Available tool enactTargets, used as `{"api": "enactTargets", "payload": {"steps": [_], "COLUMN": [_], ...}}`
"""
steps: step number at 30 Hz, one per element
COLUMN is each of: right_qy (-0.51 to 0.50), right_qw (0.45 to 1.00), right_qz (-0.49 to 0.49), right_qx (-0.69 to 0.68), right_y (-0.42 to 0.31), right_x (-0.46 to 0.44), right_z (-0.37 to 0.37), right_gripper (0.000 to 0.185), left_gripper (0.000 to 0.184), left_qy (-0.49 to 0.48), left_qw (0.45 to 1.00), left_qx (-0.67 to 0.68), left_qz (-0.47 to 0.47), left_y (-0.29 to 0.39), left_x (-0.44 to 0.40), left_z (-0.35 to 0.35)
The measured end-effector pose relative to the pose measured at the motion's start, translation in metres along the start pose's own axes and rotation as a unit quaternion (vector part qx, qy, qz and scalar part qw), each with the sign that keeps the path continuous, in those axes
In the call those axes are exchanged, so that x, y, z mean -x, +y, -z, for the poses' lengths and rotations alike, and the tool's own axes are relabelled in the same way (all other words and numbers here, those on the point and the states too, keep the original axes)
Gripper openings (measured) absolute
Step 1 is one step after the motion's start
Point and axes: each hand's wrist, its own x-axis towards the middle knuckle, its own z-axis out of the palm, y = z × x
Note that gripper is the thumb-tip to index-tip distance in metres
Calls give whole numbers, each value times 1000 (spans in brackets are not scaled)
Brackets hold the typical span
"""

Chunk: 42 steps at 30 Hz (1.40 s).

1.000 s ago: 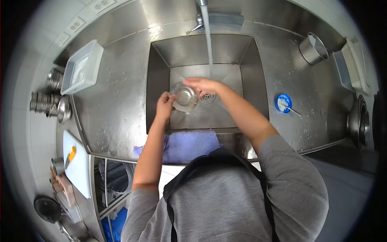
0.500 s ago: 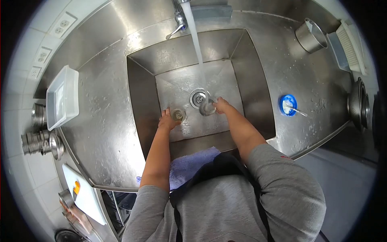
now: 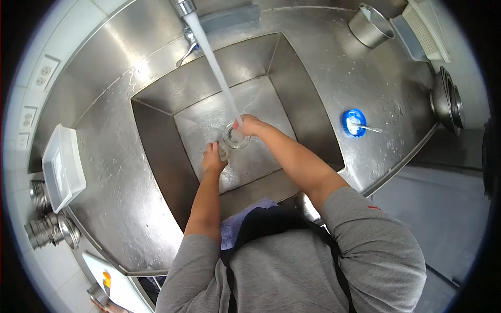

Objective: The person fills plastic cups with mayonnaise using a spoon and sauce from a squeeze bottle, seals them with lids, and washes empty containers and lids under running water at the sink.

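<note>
Both hands are down in the steel sink (image 3: 313, 130). My left hand (image 3: 212, 157) is closed around a small clear glass container (image 3: 223, 153) near the sink floor. My right hand (image 3: 247, 125) is by the drain (image 3: 230, 140), under the stream of water (image 3: 213, 61) from the faucet (image 3: 183, 7). A clear round piece (image 3: 238, 138) shows below its fingers, blurred by the water. A purple cloth (image 3: 233, 228) lies at the sink's front edge, partly behind the black apron.
On the right counter are a blue lid with a spoon (image 3: 354, 123) and a steel pot (image 3: 369, 27). Steel bowls (image 3: 443, 101) stand at far right. At left are a white tray (image 3: 70, 165), stacked steel containers (image 3: 44, 231) and a white cutting board (image 3: 121, 287).
The glass pieces, together between both hands a second ago, are now apart, one at each hand. My right hand has moved into the water stream. The view has turned and shifted.
</note>
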Motion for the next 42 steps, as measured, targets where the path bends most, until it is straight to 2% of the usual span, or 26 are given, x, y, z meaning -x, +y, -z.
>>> {"api": "enactTargets", "payload": {"steps": [3,5,6,8,10,12,14,15,16,18,19,21,23,25,27,29,30,31,32,34,35,37,38,39,41,42], "right_qy": [-16,-33,-24,29,96,241,342,373,362,334,337,333,366,299,304,299,296,307,318,260,254,209,213,208,188,183], "right_qw": [996,980,982,993,986,958,930,916,911,905,905,936,922,951,950,952,953,949,944,962,961,974,972,974,980,981], "right_qz": [65,113,98,118,137,141,99,34,-78,-168,-165,-106,-121,-81,-72,-61,-28,-2,24,10,27,27,48,47,27,36], "right_qx": [61,161,162,0,6,66,96,142,180,203,200,-42,-23,-3,0,29,54,72,90,79,101,84,90,76,53,54], "right_y": [-20,-14,-10,-22,-20,-3,30,49,67,107,120,135,138,149,146,134,127,117,104,62,46,-5,-7,-28,-60,-67], "right_x": [19,23,39,89,134,181,226,248,269,299,300,298,290,274,260,248,238,225,208,174,151,130,92,92,93,91], "right_z": [24,26,36,74,112,149,187,201,212,213,208,198,200,205,198,194,189,182,174,155,142,123,97,91,81,78], "right_gripper": [18,18,18,23,28,30,31,29,35,36,36,38,33,27,17,13,10,10,11,11,11,19,20,20,26,26], "left_gripper": [77,73,73,77,81,91,90,89,89,87,87,82,81,79,77,76,72,69,69,66,66,64,50,50,30,21], "left_qy": [27,-1,-11,-36,-25,-18,9,40,42,103,106,121,142,163,197,177,82,-16,-7,-131,-124,-182,-122,-117,-16,-14], "left_qw": [999,999,999,999,999,999,999,997,997,987,987,980,975,968,944,948,929,877,878,690,691,613,626,627,633,632], "left_qx": [31,21,12,-7,-6,12,19,30,25,40,37,74,83,88,145,176,330,472,471,712,713,767,770,770,769,766], "left_qz": [-28,-50,-38,-21,-31,-26,-45,-63,-63,-117,-116,-137,-152,-169,-219,-196,-146,-92,-89,-7,-9,-50,-23,-22,87,115], "left_y": [42,65,72,77,74,71,76,77,76,75,77,83,92,100,109,126,137,145,151,163,162,154,145,135,110,101], "left_x": [-13,-25,-28,-38,-42,-40,-28,-24,-23,-21,-17,-9,0,6,9,23,33,44,53,66,66,64,53,42,29,26], "left_z": [11,14,12,6,-4,-5,6,12,15,21,25,33,38,39,39,49,56,64,73,94,100,114,107,103,101,104]}}
